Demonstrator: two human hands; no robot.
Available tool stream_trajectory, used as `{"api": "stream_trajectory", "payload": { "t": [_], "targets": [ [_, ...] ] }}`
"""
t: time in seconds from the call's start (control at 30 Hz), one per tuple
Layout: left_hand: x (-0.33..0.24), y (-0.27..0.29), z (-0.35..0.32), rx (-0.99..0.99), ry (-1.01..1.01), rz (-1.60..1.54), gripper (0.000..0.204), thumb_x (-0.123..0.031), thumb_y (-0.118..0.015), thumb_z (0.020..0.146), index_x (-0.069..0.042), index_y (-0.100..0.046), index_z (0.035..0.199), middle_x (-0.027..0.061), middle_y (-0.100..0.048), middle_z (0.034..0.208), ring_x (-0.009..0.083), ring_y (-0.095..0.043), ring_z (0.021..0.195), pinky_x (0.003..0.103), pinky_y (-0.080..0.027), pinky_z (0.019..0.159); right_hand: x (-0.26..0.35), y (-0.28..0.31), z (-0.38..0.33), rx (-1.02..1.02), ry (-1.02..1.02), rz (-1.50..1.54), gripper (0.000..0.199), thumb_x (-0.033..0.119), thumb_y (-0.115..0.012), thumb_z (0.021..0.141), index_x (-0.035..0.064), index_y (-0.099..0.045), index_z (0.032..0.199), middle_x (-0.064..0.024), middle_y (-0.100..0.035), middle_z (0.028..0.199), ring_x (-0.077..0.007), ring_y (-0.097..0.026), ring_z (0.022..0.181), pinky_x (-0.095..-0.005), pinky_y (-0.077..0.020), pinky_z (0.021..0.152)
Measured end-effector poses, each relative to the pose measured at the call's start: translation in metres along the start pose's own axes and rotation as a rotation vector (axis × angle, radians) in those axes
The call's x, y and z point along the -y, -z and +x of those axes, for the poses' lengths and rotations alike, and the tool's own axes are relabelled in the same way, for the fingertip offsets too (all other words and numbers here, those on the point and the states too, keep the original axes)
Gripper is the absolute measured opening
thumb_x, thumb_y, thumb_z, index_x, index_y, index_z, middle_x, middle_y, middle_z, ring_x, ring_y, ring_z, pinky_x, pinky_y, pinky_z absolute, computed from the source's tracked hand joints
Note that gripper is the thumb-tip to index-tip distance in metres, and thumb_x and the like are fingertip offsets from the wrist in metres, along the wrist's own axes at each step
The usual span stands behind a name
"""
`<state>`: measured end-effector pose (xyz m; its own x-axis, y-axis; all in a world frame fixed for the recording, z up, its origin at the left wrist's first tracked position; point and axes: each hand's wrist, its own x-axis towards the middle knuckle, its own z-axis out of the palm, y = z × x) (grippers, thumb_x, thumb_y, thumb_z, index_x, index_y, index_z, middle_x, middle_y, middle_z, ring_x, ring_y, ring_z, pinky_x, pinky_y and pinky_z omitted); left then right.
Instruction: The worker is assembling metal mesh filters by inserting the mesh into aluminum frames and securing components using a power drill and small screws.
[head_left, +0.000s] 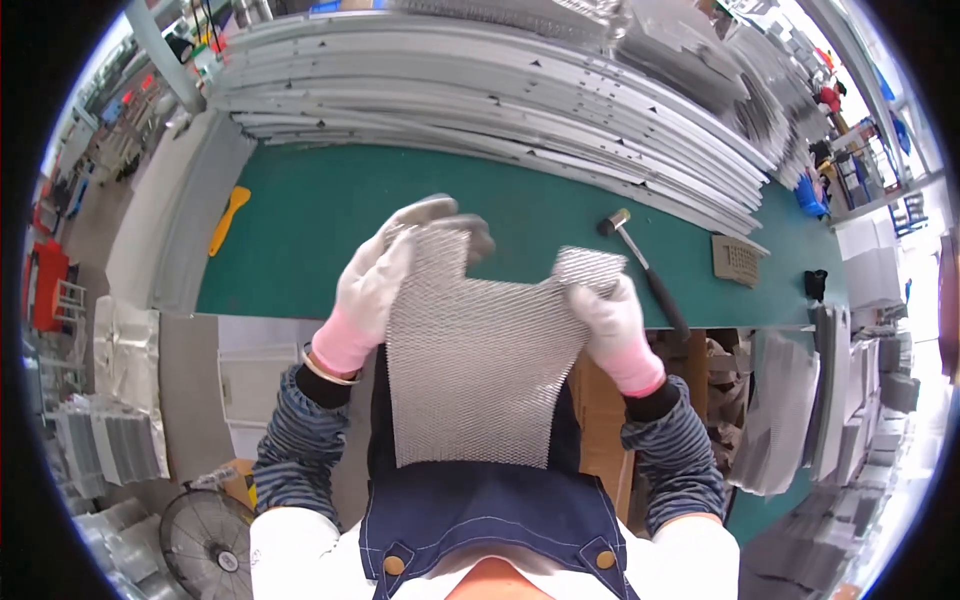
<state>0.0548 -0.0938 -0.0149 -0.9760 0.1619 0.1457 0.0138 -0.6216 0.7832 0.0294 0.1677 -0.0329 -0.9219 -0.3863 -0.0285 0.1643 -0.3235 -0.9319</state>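
Note:
A silver expanded-metal mesh sheet (485, 370) hangs in front of my apron, with a notch between two tabs along its top edge. My left hand (372, 285), in a white glove with a pink cuff, is closed on the sheet's upper left side. Its fingers reach behind the left tab and are slightly blurred. My right hand (612, 322), gloved alike, pinches the upper right corner, where the tab (590, 268) tilts outward. Part of its fingers is hidden by the mesh.
On the green table (320, 200) lie a black-handled hammer (655, 283), a yellow scraper (229, 222) and a tan perforated block (735, 260). Long white metal strips (480, 95) are stacked along the back. A floor fan (210, 545) stands at lower left.

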Motion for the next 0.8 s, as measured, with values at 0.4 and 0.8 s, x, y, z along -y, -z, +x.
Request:
{"api": "stream_trajectory", "payload": {
  "t": [0.4,0.8],
  "targets": [
    [0.003,-0.023,0.073,0.414,0.226,1.348,0.019,-0.009,-0.069,0.079,0.002,-0.069,0.094,0.016,-0.07,0.085,0.0285,-0.068,0.072,0.032,-0.053,0.067,0.036,0.045,0.03,0.068,0.129,-0.773,0.03,0.021,-0.07,0.085,0.0004,-0.067,0.107,-0.0126,-0.07,0.094,-0.0214,-0.066,0.085,-0.0315,-0.0523,0.077],
    [0.064,0.011,0.078,0.308,0.03,1.587,0.016,-0.02,-0.063,0.085,-0.005,-0.068,0.086,0.0122,-0.067,0.081,0.0301,-0.066,0.076,0.04,-0.051,0.069,0.074,0.305,0.017,-0.23,0.384,-2.377,0.012,0.013,-0.068,0.071,0.0069,-0.063,0.08,-0.0106,-0.062,0.087,-0.0328,-0.058,0.093,-0.0452,-0.0458,0.085]
  ]
}}
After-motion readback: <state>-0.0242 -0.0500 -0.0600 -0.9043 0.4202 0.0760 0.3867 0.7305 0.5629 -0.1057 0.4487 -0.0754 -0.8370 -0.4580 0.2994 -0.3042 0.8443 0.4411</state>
